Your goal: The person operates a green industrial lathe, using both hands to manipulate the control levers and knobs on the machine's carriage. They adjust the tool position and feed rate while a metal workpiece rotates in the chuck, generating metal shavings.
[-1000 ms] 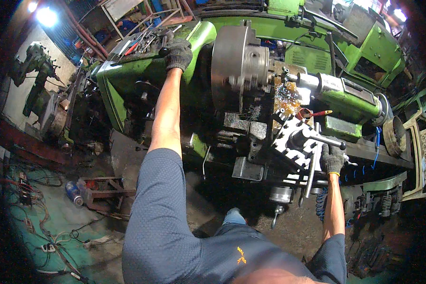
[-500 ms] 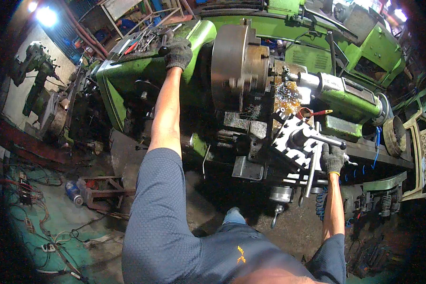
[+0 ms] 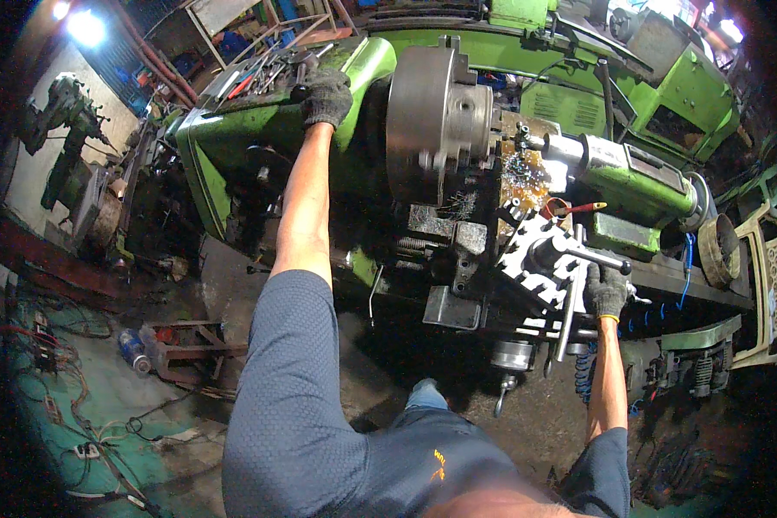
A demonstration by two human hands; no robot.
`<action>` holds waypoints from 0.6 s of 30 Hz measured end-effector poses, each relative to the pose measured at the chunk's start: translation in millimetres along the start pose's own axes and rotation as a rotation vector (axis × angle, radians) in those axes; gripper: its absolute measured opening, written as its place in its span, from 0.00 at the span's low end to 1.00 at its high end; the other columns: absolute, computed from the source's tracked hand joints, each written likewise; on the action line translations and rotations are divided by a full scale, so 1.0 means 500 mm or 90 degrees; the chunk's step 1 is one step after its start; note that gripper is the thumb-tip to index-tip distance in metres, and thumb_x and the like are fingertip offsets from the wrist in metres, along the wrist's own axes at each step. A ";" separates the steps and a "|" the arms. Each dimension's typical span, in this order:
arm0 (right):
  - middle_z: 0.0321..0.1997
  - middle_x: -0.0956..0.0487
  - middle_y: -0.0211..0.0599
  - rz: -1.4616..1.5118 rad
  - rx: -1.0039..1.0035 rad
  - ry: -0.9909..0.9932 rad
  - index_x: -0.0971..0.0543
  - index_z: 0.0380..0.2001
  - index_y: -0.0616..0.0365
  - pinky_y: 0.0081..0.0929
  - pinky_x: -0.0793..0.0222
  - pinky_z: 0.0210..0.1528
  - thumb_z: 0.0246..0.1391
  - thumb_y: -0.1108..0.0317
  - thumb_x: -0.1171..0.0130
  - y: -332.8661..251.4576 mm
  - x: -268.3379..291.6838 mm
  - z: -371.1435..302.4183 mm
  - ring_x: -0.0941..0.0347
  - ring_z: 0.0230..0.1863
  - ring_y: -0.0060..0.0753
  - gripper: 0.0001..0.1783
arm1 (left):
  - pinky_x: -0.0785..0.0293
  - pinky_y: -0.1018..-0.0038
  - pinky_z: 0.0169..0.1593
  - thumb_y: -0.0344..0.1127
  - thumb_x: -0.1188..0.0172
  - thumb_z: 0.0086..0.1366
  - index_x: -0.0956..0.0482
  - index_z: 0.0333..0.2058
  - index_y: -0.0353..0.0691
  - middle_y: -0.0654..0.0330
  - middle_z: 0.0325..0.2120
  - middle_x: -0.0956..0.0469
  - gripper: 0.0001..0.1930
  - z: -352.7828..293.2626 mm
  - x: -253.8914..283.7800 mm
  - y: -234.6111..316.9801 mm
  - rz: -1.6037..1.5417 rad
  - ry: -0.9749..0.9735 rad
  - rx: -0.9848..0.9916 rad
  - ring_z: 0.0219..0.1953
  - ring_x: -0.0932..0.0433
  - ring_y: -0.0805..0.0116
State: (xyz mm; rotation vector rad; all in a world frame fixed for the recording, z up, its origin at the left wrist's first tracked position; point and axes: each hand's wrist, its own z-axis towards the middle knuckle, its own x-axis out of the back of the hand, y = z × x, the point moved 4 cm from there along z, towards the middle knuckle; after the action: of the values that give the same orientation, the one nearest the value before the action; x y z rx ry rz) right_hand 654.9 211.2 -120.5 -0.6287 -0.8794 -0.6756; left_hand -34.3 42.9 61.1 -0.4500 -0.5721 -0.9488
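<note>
A green metal lathe stands in front of me, with a large steel chuck at its headstock. My left hand, in a dark grey knitted glove, is closed on a black-knobbed lever on top of the headstock. Low at the right, my right hand, gloved alike, is closed beside the tool post. What its fingers grip is mostly hidden; a shiny handle end sticks out past them. The tool post's black-tipped clamping lever passes just above that hand.
A red-handled brush lies behind the tool post. Metal chips and brown fluid cover the cross slide. The tailstock stands to the right. Hand tools lie on the headstock. Cables run over the floor at left.
The chuck has turned; its face and jaws were smeared by motion before and look sharper now. Both hands have stayed in nearly the same places.
</note>
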 end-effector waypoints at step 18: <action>0.56 0.18 0.49 -0.006 0.006 0.027 0.17 0.51 0.55 0.45 0.34 0.66 0.63 0.55 0.40 0.006 0.001 -0.007 0.26 0.61 0.55 0.20 | 0.28 0.57 0.51 0.36 0.44 0.54 0.14 0.26 0.49 0.55 0.31 0.16 0.09 0.006 0.017 0.031 0.010 -0.005 -0.009 0.41 0.20 0.50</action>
State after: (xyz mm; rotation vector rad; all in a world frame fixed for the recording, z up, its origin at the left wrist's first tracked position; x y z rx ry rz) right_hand 658.9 210.3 -122.4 -0.6003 -0.8456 -0.6903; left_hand -17.6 47.2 67.1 -0.4701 -0.5681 -0.9373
